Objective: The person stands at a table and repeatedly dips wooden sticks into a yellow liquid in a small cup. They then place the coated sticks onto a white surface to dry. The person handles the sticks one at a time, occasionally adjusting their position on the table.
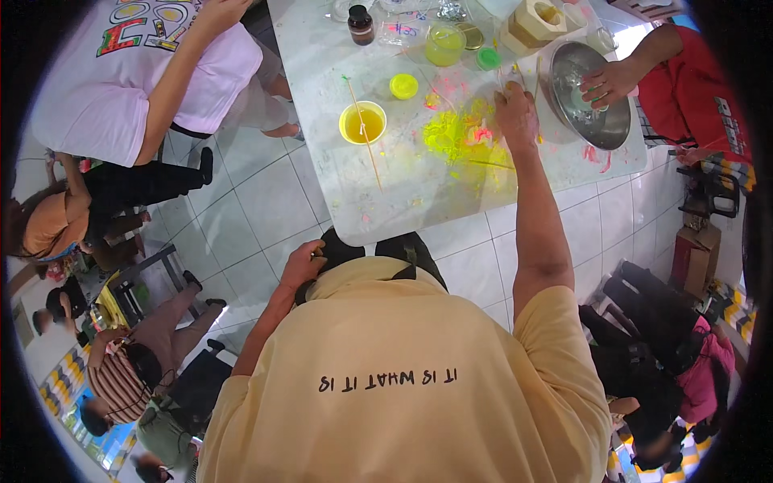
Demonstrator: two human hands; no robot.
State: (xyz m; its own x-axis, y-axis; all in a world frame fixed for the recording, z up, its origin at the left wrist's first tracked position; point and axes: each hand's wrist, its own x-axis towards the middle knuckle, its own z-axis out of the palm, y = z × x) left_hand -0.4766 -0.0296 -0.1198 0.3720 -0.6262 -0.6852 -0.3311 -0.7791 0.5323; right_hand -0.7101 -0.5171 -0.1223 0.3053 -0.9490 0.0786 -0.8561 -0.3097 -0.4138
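Note:
My right hand [517, 119] reaches over the white table with its fingers curled down, beside a patch of bright yellow and pink powder [452, 135]. What its fingers grip, if anything, is hidden. My left hand [303, 264] hangs low by my hip, off the table's edge, with its fingers closed; I cannot see into it. Left of the powder stands a paper cup [351, 133] of amber liquid with a thin wooden stick [372, 154] laid across its rim. A yellow lid [403, 86] and a green lid [488, 58] lie farther back.
A co-worker's hand [604, 85] dips into a steel bowl [567, 114] at the right. A dark bottle [361, 27], a clear cup of yellow-green liquid [444, 45] and a cream block-shaped container [538, 24] stand at the back. Another person [153, 80] is at the left.

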